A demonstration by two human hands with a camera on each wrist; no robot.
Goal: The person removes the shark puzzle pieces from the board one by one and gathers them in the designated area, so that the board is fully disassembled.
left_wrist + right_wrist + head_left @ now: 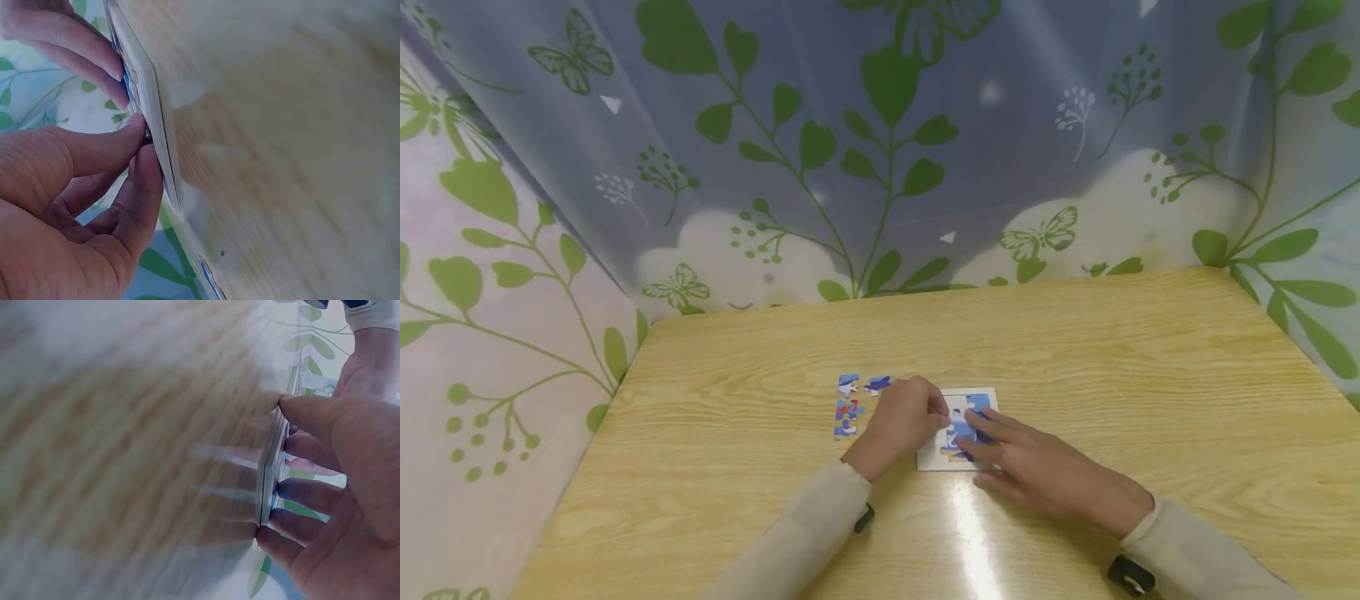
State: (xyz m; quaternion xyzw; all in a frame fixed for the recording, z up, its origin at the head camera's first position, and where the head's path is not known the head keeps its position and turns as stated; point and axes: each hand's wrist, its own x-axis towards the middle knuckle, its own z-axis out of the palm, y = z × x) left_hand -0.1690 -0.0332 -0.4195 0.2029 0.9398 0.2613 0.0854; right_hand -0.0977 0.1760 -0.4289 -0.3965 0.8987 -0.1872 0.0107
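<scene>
One puzzle (928,457) lies partly under your spread right hand (1048,471); your left hand (901,418) pinches, apparently, a piece (148,139).

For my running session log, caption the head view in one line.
Right hand rests on a white-framed jigsaw, left hand at its left side, loose pieces farther left on the wooden table.

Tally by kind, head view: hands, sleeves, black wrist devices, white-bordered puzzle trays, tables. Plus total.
Hands: 2 (left hand, right hand)
Sleeves: 2
Black wrist devices: 2
White-bordered puzzle tray: 1
Table: 1
Total: 8
</scene>
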